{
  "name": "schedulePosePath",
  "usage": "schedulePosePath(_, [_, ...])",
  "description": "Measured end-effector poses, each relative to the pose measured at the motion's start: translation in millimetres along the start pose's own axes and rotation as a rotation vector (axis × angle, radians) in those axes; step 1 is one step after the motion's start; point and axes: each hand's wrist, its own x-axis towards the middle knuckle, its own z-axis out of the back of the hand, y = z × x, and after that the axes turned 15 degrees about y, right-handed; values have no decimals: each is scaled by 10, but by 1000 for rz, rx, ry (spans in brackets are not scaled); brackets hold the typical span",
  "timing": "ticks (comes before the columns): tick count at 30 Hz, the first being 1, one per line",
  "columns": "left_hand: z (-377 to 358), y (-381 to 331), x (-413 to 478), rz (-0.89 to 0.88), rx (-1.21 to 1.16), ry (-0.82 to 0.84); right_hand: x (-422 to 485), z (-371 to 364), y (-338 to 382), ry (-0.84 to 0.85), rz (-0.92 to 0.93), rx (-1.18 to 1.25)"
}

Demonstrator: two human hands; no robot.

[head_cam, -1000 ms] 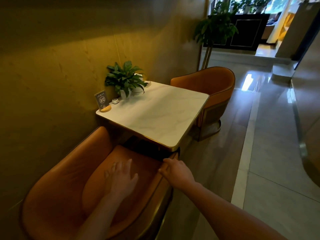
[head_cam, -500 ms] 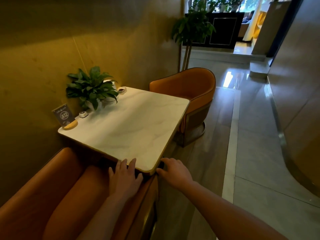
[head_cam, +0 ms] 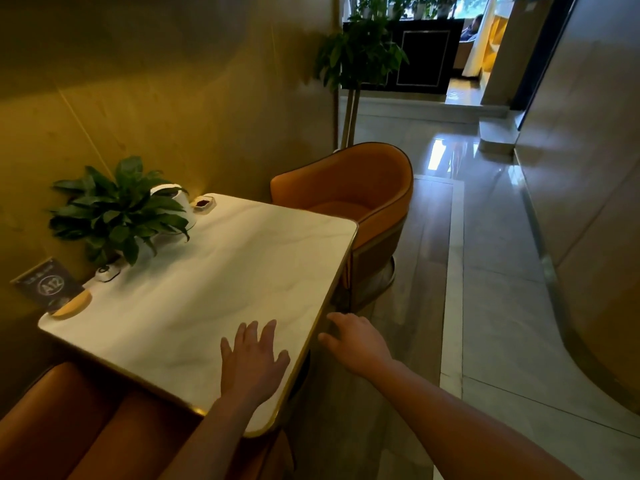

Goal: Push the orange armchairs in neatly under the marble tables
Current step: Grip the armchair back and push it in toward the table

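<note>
My left hand [head_cam: 254,362] lies flat with fingers spread over the near right corner of the table [head_cam: 207,289], holding nothing; whether the palm presses on the marble I cannot tell. My right hand [head_cam: 356,341] hangs just off the table's right edge, fingers loosely out and relaxed, also with nothing in it.

Just below my left forearm, the near armchair [head_cam: 69,427] sits with its seat tucked beneath the table's near edge, so I judge that one done or close to it. On the left side of the tabletop, against the wall, stand a potted plant [head_cam: 117,213] and a number sign [head_cam: 45,285].

The far armchair [head_cam: 349,181] is at the far end of the table, ahead of my right hand and well apart from it. Its open front faces back toward me, its seat meets the table's far edge, and its right side juts out past the table's right edge over the floor [head_cam: 502,306]. My right hand is the nearer one. To push it in I would, I think, need to walk along the right side and get behind its curved back.
</note>
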Motion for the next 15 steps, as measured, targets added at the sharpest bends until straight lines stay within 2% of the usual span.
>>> schedulePosePath(15, [474, -2072, 2142, 67, -24, 30, 1574, 1991, -1825, 45, 20, -53])
